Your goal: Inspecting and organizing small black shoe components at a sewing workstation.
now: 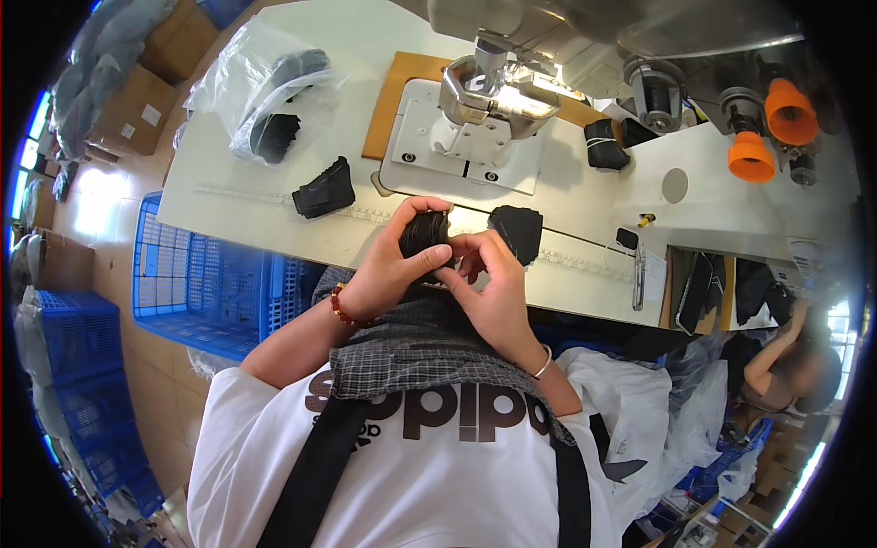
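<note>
My left hand [388, 269] is wrapped round a thick bundle of black fabric pieces [424, 232], held over the table's front edge, thumb across its near side. The fingers of my right hand [493, 288] are curled and pinched at the bundle's lower right side; the exact spot they grip is partly hidden. Left of my hands lies a small stack of black pieces [324, 189] on the table. Another flat black piece [518, 231] lies just beyond my right hand. The sewing machine [470, 137] stands behind, its head above a white metal plate.
A clear plastic bag [245, 78] with black pieces lies at the back left of the table [274, 224]. A tied black bundle [605, 146] sits right of the machine. Tweezers [639, 279] lie farther right. Below left stands a blue crate [196, 315]. Another person [786, 365] sits at far right.
</note>
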Demonstrator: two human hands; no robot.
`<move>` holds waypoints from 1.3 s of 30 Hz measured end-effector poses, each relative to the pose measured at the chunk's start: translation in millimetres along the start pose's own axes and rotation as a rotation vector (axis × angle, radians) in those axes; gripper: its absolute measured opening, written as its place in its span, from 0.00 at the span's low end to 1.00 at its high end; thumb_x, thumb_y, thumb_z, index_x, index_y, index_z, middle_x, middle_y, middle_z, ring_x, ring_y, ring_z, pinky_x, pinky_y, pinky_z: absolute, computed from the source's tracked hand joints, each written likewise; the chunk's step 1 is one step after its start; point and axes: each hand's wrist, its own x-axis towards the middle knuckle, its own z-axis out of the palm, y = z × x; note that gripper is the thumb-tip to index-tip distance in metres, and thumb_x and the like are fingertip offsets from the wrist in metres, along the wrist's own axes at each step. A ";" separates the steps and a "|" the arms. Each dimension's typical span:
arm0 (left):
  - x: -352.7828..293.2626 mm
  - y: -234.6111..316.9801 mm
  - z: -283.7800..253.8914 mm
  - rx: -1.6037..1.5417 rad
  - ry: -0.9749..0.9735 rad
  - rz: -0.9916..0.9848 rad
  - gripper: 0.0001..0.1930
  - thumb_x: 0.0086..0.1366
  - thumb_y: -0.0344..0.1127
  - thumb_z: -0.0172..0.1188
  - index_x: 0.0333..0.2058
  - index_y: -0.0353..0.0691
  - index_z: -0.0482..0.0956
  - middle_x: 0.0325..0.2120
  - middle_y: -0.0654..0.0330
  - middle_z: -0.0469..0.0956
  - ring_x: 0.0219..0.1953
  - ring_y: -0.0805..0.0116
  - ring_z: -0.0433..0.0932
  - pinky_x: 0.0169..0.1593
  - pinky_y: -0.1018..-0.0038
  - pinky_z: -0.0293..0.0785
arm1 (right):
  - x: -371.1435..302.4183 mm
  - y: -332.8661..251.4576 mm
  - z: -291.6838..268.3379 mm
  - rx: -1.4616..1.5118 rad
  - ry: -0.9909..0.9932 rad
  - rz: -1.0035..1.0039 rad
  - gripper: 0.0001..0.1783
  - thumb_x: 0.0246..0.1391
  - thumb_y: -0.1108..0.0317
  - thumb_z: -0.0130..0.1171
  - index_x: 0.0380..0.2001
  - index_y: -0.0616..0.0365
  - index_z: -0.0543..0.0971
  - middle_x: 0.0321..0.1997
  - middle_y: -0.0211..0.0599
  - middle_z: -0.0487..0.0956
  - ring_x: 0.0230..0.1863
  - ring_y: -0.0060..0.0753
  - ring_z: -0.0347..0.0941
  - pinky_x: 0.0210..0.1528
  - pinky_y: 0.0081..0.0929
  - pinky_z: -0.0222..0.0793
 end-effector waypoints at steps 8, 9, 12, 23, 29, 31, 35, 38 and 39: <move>-3.6 5.5 -3.7 -0.197 -0.065 -0.088 0.29 0.65 0.35 0.63 0.62 0.41 0.63 0.50 0.59 0.71 0.51 0.72 0.70 0.56 0.73 0.69 | -0.4 10.8 -1.9 0.247 -0.009 0.026 0.17 0.50 0.72 0.71 0.43 0.65 0.80 0.35 0.35 0.77 0.33 0.24 0.75 0.37 0.21 0.72; -3.4 5.0 -3.7 -0.215 -0.063 -0.077 0.30 0.64 0.35 0.64 0.62 0.41 0.63 0.50 0.59 0.71 0.51 0.72 0.70 0.56 0.73 0.69 | -0.4 11.6 -1.8 0.252 -0.014 0.011 0.17 0.50 0.72 0.71 0.43 0.65 0.80 0.35 0.35 0.77 0.34 0.24 0.76 0.37 0.21 0.72; -3.5 3.7 -4.7 -0.244 -0.073 -0.063 0.32 0.62 0.36 0.66 0.62 0.41 0.62 0.50 0.59 0.71 0.51 0.71 0.71 0.57 0.72 0.69 | 0.0 10.1 -2.3 0.266 -0.022 0.010 0.17 0.50 0.71 0.71 0.42 0.65 0.81 0.36 0.36 0.78 0.34 0.25 0.76 0.37 0.21 0.73; -4.3 3.5 -5.8 -0.428 -0.058 -0.066 0.28 0.63 0.27 0.65 0.60 0.41 0.65 0.46 0.62 0.74 0.46 0.75 0.74 0.51 0.76 0.75 | 2.0 1.4 8.6 0.066 0.136 -0.092 0.16 0.53 0.79 0.64 0.47 0.61 0.79 0.35 0.39 0.76 0.31 0.32 0.74 0.35 0.28 0.72; -5.1 1.9 -9.8 -0.125 -0.045 0.002 0.28 0.64 0.34 0.66 0.60 0.41 0.64 0.48 0.61 0.73 0.51 0.73 0.73 0.56 0.73 0.71 | 3.9 -5.5 4.5 -0.057 0.051 -0.148 0.16 0.50 0.72 0.69 0.43 0.60 0.79 0.35 0.38 0.74 0.30 0.35 0.71 0.34 0.28 0.69; -6.2 4.2 -7.2 -0.035 -0.017 0.038 0.27 0.66 0.36 0.65 0.59 0.40 0.64 0.48 0.61 0.74 0.50 0.74 0.72 0.57 0.74 0.70 | 4.7 -5.5 3.9 -0.060 0.042 -0.134 0.17 0.48 0.71 0.71 0.42 0.60 0.79 0.35 0.38 0.74 0.30 0.34 0.70 0.34 0.28 0.68; -7.0 4.1 -6.9 0.004 -0.019 0.081 0.26 0.67 0.36 0.64 0.59 0.40 0.64 0.48 0.61 0.73 0.50 0.75 0.72 0.56 0.74 0.70 | 4.5 -1.5 2.1 0.021 0.024 -0.061 0.16 0.48 0.69 0.71 0.40 0.62 0.80 0.36 0.36 0.75 0.30 0.31 0.70 0.35 0.27 0.68; -8.0 6.2 -6.6 0.005 -0.024 0.049 0.25 0.67 0.35 0.63 0.59 0.39 0.64 0.47 0.62 0.73 0.49 0.75 0.72 0.55 0.75 0.70 | 3.9 0.6 -0.1 0.098 -0.002 -0.026 0.15 0.49 0.70 0.70 0.40 0.63 0.80 0.36 0.35 0.75 0.30 0.29 0.70 0.36 0.26 0.68; -7.6 5.9 -6.4 -0.002 -0.028 0.057 0.24 0.68 0.35 0.62 0.59 0.39 0.64 0.47 0.62 0.73 0.49 0.76 0.72 0.55 0.76 0.70 | 3.6 1.2 -0.5 0.120 -0.012 -0.012 0.15 0.50 0.71 0.69 0.41 0.63 0.80 0.36 0.35 0.76 0.31 0.28 0.70 0.37 0.25 0.68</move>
